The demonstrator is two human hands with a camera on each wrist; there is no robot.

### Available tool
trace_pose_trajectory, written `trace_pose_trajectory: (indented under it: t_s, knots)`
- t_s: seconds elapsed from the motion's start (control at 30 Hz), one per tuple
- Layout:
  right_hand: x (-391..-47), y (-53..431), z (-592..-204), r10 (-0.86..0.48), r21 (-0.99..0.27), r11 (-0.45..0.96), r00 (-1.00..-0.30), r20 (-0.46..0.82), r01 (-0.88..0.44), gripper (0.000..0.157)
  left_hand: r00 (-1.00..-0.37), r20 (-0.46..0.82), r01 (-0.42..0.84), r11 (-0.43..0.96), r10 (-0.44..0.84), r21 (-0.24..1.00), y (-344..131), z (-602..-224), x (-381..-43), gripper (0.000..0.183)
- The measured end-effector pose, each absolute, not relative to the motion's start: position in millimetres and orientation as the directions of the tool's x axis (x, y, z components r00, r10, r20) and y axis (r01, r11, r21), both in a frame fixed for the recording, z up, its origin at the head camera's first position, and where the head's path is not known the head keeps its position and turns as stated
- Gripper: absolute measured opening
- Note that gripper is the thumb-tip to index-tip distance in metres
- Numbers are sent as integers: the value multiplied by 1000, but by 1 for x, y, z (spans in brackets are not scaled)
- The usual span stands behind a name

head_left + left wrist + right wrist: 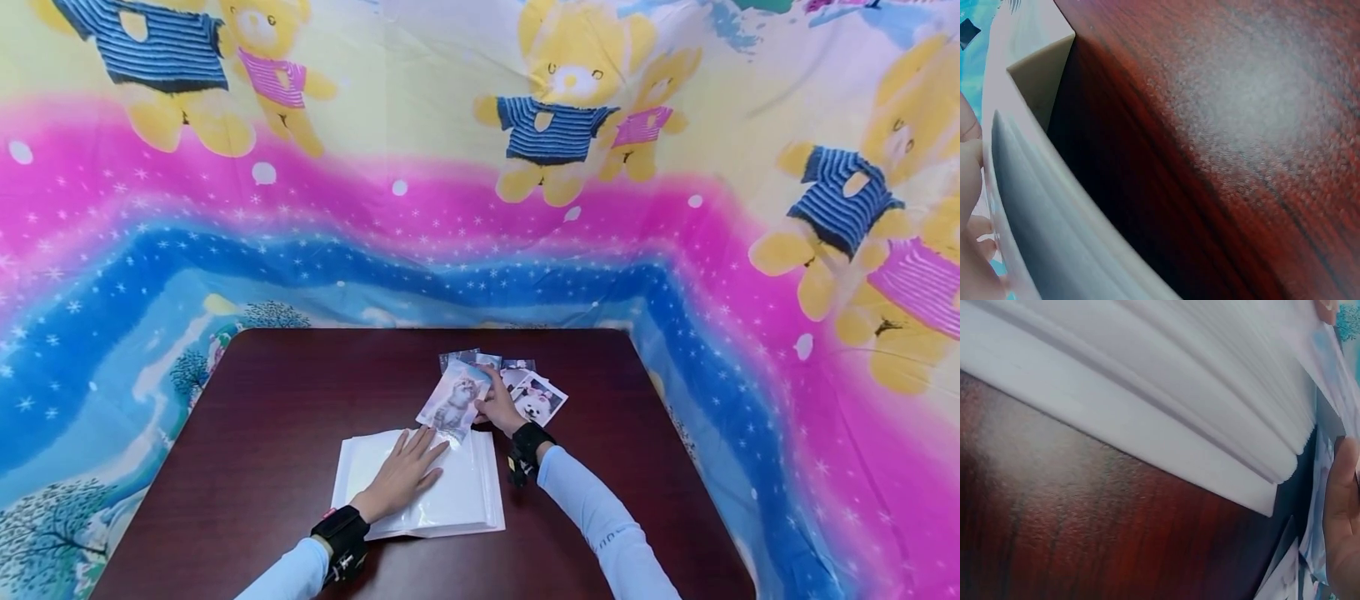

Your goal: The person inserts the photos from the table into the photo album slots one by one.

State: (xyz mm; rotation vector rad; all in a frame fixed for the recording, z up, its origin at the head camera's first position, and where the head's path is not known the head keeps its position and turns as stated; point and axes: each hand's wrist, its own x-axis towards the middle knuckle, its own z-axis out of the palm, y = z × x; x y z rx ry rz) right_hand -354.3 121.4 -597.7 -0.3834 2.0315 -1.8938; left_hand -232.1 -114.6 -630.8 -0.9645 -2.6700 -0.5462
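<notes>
A white photo album [468, 500] lies open on the dark table. My left hand [401, 475] rests on its page with the fingers spread and fairly straight, near the page's top edge. In my right hand [498, 404] is a photo of a kitten [453, 400], gripped at its right side. The photo is tilted, and its lower end meets the album's top edge by my left fingertips; whether it has entered a pocket I cannot tell. The right wrist view shows the album's stacked page edges [1166, 394] beside the right hand [1344, 519].
Just right of the right hand lies a photo of a white dog [538, 402]. More photos [457, 357] overlap behind the hand. The reddish-brown table [300, 400] extends around the album, and a printed bear cloth [420, 225] hangs along its back and sides.
</notes>
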Motion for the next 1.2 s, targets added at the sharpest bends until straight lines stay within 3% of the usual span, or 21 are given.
trace_pose_trajectory:
  t_s: [0.1,0.3,0.4,0.77,1.0,1.2]
  knots:
    - [-348,121,-589,-417,-996,90,-907,-63,27,73,-747,358,656,707,560,263,-115,-633,-233,44]
    - [-353,120,-587,-483,-961,177,-870,102,-210,65,-742,365,660,709,562,249,-115,-635,-232,43]
    - [-357,120,-583,-502,-951,157,-851,154,-265,63,-741,366,663,701,563,263,-115,-636,-232,44]
    - [-359,118,-568,-545,-904,293,-831,111,-312,63,-759,325,646,714,564,268,-115,-632,-232,46]
    - [-374,110,-586,-557,-832,403,-824,107,-380,66,-768,297,639,707,567,302,-115,-635,-233,47]
    - [-380,105,-595,-598,-889,326,-799,70,-322,63,-754,329,654,702,569,283,-117,-637,-233,44]
